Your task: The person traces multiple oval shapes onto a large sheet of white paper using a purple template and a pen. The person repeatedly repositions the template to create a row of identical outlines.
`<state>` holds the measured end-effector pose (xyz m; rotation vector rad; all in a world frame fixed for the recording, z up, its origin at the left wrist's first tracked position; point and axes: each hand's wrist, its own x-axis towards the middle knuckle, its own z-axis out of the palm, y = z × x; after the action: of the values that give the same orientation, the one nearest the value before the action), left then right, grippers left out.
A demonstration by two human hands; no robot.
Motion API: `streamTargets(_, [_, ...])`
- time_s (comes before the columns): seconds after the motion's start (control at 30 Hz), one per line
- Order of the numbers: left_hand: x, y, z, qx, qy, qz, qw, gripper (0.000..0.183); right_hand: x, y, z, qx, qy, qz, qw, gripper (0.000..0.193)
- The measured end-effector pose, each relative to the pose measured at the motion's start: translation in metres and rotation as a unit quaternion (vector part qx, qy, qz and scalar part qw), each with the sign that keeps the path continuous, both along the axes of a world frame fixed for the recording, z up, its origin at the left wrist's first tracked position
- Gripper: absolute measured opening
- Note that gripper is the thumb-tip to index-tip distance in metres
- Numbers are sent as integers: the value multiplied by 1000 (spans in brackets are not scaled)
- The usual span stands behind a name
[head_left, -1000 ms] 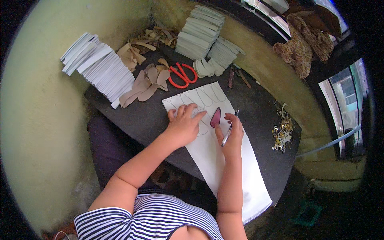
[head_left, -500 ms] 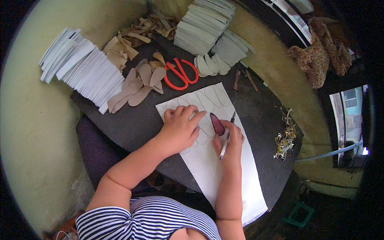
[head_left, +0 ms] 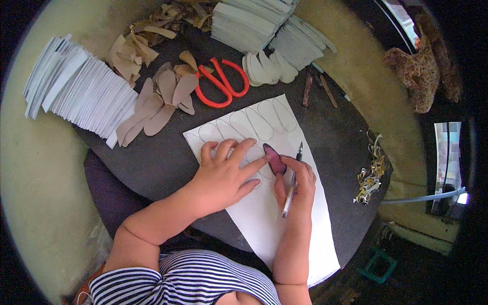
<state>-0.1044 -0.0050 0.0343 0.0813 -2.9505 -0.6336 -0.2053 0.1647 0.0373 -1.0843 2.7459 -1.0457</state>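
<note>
A long sheet of white paper lies slantwise on the dark tabletop, with rows of oval sole-like outlines drawn across its far part. My left hand rests on it with the fingers spread, covering some outlines. Its index fingertip touches the edge of a small dark purple sole-shaped template. My right hand pinches that template's right side between thumb and index finger. A clear pen is tucked in the same hand, its dark tip pointing away from me and off the paper.
Red-handled scissors lie beyond the paper, beside beige sole-shaped cutouts. Stacks of white strips stand at left and white pieces at the back. Beige scraps lie far left, and curly trimmings sit near the right edge.
My left hand's fingers have spread, and the index finger now reaches the template. My right hand keeps its pinch on the template and the pen. The view has shifted slightly.
</note>
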Motion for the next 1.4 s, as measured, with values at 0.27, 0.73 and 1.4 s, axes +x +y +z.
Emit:
streamTargets(0.27, [-1, 0, 5, 16, -15, -2, 1000, 46, 0, 2, -1, 3, -4, -5, 1000, 43])
streamTargets(0.73, [0, -1, 4, 11, -2, -5, 1000, 55, 1, 1, -1, 12, -7, -9, 1000, 43])
streamTargets(1.4, [-1, 1, 4, 14, 1, -1, 1000, 49, 0, 1, -2, -3, -2, -1, 1000, 40])
